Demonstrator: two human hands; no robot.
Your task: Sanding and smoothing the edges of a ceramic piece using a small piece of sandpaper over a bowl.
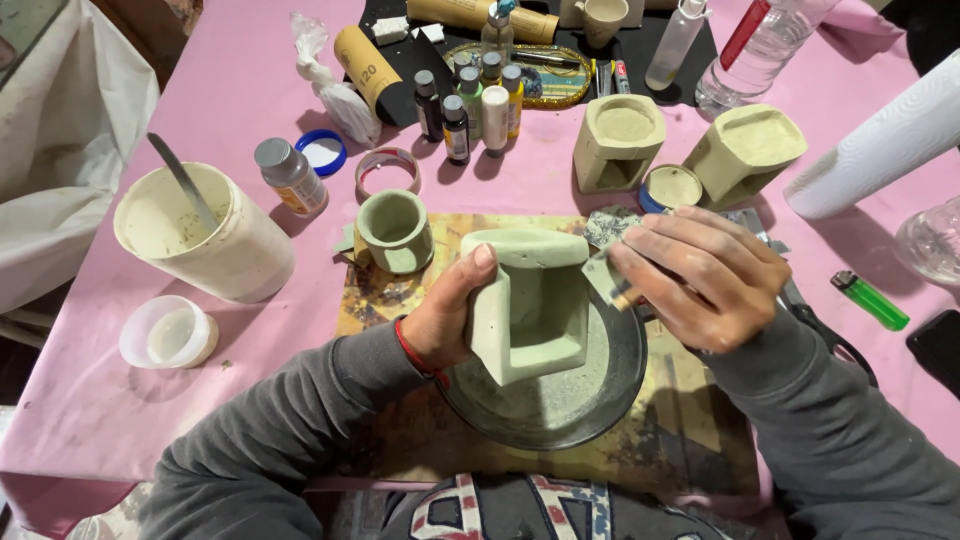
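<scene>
- Two hands work over a dark round plate point(600, 400).
- Left hand point(450, 310) fingers clamped on a pale green cast block point(530, 300), held tilted above the plate.
- Right hand point(700, 280) fingers pinched together on a small sanding scrap point(603, 277) touching the block's edge.
- Two similar blocks point(620, 140) stand farther back on the pink worktop point(100, 400).

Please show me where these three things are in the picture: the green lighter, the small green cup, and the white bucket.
green lighter point(872, 301), head view, on the middle of its green body.
small green cup point(396, 233), head view, on its front wall.
white bucket point(235, 255), head view, on its outer side wall.
</scene>
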